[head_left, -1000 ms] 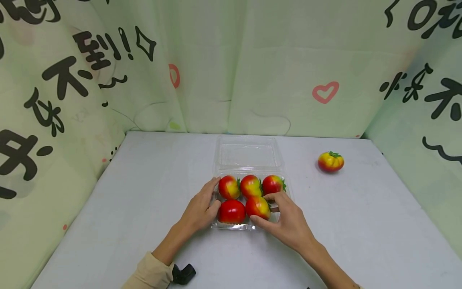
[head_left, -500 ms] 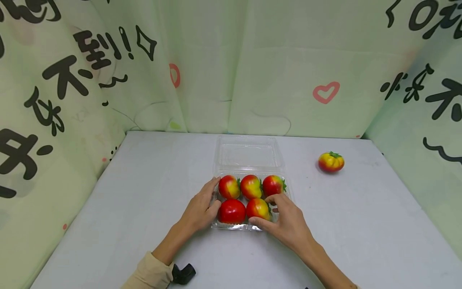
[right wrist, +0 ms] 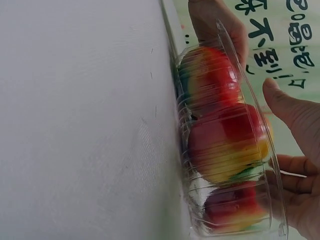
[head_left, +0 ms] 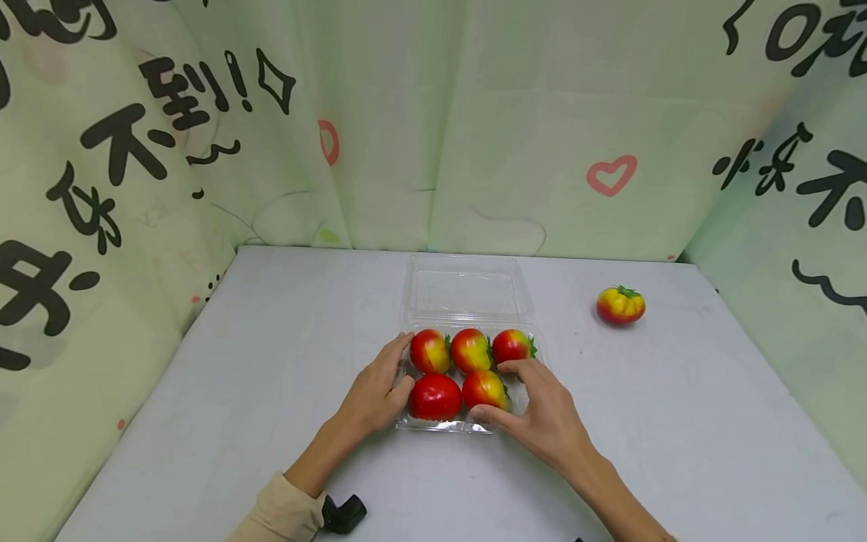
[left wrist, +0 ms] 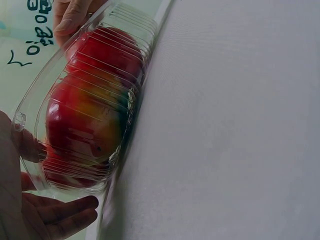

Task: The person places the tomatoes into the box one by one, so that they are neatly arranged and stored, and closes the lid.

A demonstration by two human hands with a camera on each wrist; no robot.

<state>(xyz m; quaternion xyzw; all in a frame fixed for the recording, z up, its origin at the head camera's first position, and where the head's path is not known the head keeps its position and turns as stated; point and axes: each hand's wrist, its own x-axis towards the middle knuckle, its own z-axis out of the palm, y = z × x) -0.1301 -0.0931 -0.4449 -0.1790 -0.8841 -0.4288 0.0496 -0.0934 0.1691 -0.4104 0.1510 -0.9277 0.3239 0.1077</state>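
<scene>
A hinged clear plastic container [head_left: 443, 426] lies on the table with its lid [head_left: 467, 290] folded back. Several red-and-yellow tomatoes sit in it in two rows, including a plain red one [head_left: 436, 397] at front left. Beside the container's left wall, my left hand [head_left: 375, 391] touches it with fingers extended, also visible as fingers [left wrist: 70, 215] in the left wrist view. My right hand [head_left: 542, 414] curves loosely around the front-row tomato [head_left: 484, 390]. In the right wrist view its thumb [right wrist: 272, 87] stands apart from the fruit, while its fingers are partly hidden behind the plastic.
Another yellow-and-red tomato [head_left: 620, 305] lies on the white table [head_left: 643, 421] at the back right. Printed curtains [head_left: 515, 150] enclose the table at the back and sides. A black object [head_left: 344, 515] sits by my left sleeve.
My right fingers have loosened from the front-row tomato, leaving a wider gap at its right side. That tomato has settled slightly to the right. My left hand has stayed in place.
</scene>
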